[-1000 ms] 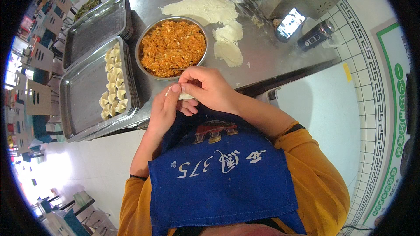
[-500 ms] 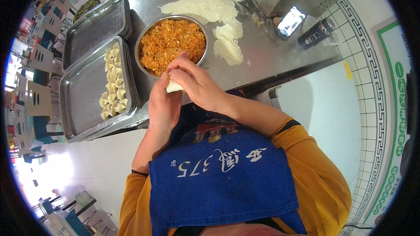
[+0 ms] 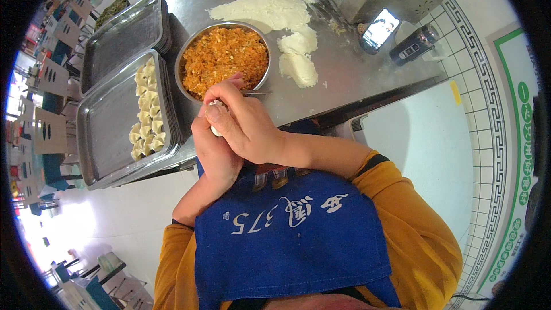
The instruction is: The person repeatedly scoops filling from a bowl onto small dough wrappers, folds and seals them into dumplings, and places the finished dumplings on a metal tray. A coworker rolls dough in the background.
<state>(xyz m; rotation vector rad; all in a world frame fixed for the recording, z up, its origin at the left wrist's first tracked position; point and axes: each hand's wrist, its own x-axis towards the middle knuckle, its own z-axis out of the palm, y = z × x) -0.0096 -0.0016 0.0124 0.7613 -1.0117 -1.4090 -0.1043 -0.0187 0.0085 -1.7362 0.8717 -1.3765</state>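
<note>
Hands (image 3: 249, 135) around dough (image 3: 216, 131), mixture (image 3: 225, 57) in bowl (image 3: 178, 77)

White dough piece (image 3: 216, 131), mostly hidden (slivers show) — small, inside two-handed grip (image 3: 251, 133)

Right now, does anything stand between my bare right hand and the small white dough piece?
Nothing visible does: the bare right hand and bare left hand are closed directly around the small white dough piece. The round metal bowl sits beyond them.
</note>
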